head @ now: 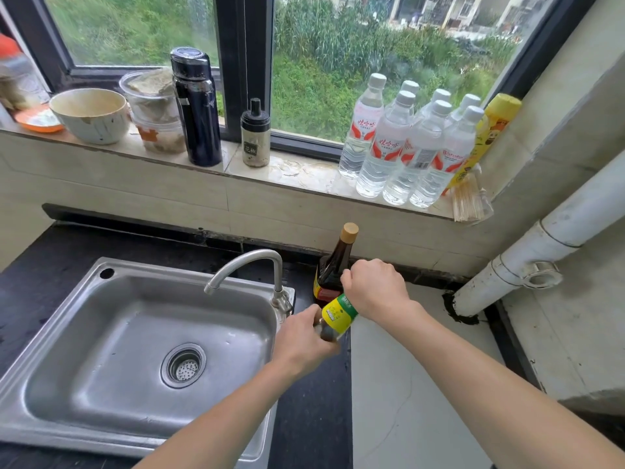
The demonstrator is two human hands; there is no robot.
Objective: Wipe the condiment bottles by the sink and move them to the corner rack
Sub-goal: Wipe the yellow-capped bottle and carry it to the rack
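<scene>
Where the left hand [303, 341] grips, the yellow-labelled bottle [339, 316] tilts

The sink [101, 333] is brushed steel grey, set in a black table [311, 418]. Just right of the sink, the small bottle [339, 316] wears a yellow label with a green band. Behind it the tall bottle [333, 265] is dark brown with a tan cap (its label yellow and red). On the pale marbled sill [297, 170] above the sink stand clear water bottles [399, 147] with red-and-white labels, a yellow squeeze bottle [490, 130], a black flask [198, 106] and an off-white bowl [91, 115].
</scene>
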